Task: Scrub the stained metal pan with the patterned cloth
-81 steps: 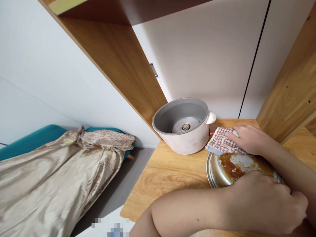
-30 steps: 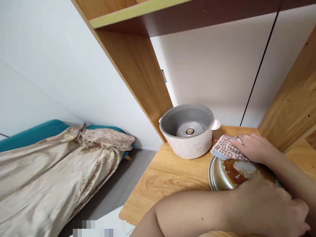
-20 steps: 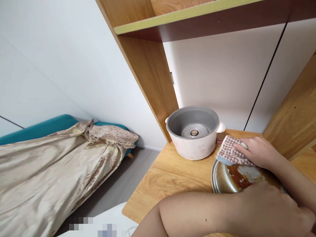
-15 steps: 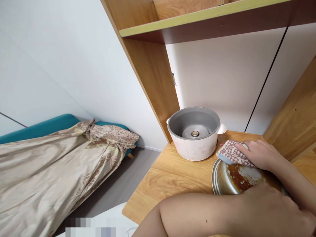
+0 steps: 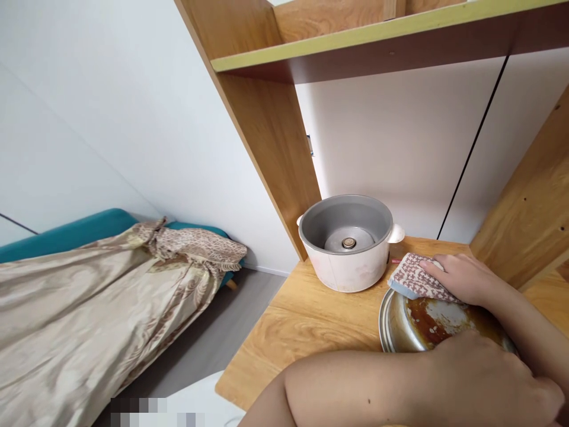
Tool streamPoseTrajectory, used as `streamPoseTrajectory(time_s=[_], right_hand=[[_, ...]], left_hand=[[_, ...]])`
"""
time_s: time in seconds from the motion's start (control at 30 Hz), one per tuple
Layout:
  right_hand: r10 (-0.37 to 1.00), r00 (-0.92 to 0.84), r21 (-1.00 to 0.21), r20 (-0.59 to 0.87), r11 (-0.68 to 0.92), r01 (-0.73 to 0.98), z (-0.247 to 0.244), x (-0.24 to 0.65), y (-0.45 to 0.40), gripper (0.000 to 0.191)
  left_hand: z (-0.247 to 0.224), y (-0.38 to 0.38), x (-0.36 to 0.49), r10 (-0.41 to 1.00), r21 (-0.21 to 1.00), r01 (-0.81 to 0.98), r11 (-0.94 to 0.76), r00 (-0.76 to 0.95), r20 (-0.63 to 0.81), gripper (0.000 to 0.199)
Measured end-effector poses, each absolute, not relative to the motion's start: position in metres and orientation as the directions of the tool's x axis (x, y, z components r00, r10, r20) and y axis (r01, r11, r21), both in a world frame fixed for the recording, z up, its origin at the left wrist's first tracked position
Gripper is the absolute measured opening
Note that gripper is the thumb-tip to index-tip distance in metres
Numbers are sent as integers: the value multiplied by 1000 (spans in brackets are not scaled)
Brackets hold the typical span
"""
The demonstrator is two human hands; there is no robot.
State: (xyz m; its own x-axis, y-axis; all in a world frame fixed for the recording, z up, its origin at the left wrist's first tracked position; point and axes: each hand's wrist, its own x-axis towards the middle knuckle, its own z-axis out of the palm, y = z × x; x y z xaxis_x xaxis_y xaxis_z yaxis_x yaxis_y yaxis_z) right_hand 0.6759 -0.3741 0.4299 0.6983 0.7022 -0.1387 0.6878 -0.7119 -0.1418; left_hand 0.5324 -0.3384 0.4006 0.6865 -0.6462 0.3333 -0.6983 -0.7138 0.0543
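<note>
An upturned metal pot (image 5: pixel 402 320) with brown stains and pale patches on its base lies on the wooden desk at the right. My right hand (image 5: pixel 466 276) is closed over a folded pink-and-white patterned cloth (image 5: pixel 413 276) with a light blue edge, pressed on the pot's far side. Across the near side of the pot lies my left hand (image 5: pixel 484 365), gripping it, its fingertips mostly hidden. Left of the cloth stands a white round cooker body (image 5: pixel 349 273) with a grey interior, a round metal centre and side handles.
The wooden desk (image 5: pixel 311 320) has an upright side panel (image 5: pixel 267 130) and an overhead shelf (image 5: pixel 377 38) with a yellow-green edge. A couch (image 5: pixel 89 231) under a beige cover stands at the left. Something white sits below the desk's left corner.
The view has shifted slightly, so the cooker body and pot appear a little further left. Both hands stay at the pot, and the cloth remains under my right hand.
</note>
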Motion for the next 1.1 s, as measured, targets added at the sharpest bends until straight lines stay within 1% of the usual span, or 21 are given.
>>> streamPoseTrajectory(time_s=[0.07, 0.13, 0.2, 0.23, 0.3, 0.4, 0.43, 0.5, 0.57, 0.7, 0.77, 0.83, 1.0, 1.03, 1.1], right_hand=[[649, 747, -72, -145, -760, 646, 432, 673, -374, 73], [614, 780, 2, -119, -786, 619, 434, 669, -374, 74], [624, 777, 48, -77, -776, 628, 435, 668, -374, 71], [641, 765, 43, -62, -764, 644, 435, 668, -374, 68], [678, 732, -35, -67, -734, 678, 435, 670, -375, 63], [719, 684, -208, -127, -693, 690, 435, 675, -375, 60], [723, 676, -241, -146, -688, 684, 435, 676, -375, 61], [718, 675, -246, -169, -694, 676, 434, 678, -375, 64], [701, 692, -179, -171, -713, 678, 433, 678, -375, 67], [635, 764, 14, -110, -768, 640, 431, 674, -374, 73], [618, 783, 50, -72, -782, 621, 430, 672, -374, 72], [617, 785, 21, -57, -785, 619, 430, 672, -375, 70], [698, 702, -209, -140, -714, 668, 428, 680, -376, 65], [710, 689, -234, -146, -702, 673, 428, 681, -376, 65], [713, 684, -234, -154, -699, 676, 429, 682, -376, 65]], left_hand=[[400, -339, 533, -648, 25, -698, -716, 678, 347, 35], [401, -339, 533, -657, 17, -701, -713, 677, 333, 35], [402, -338, 533, -655, 48, -697, -716, 694, 300, 36], [403, -338, 533, -652, 68, -694, -717, 702, 286, 37], [403, -338, 533, -652, 91, -693, -715, 708, 273, 37], [401, -339, 533, -647, 81, -686, -723, 714, 267, 37], [400, -339, 533, -644, 75, -682, -728, 717, 267, 37], [399, -338, 533, -648, 82, -690, -719, 709, 279, 37], [399, -336, 533, -667, 100, -715, -692, 685, 293, 38], [403, -333, 533, -675, 127, -721, -682, 686, 270, 39], [405, -333, 533, -670, 145, -708, -691, 703, 239, 41], [407, -333, 532, -668, 163, -701, -694, 712, 218, 42], [406, -334, 534, -661, 187, -693, -696, 721, 209, 40], [406, -334, 534, -664, 190, -697, -691, 717, 211, 39], [406, -333, 536, -676, 210, -706, -677, 709, 203, 38]])
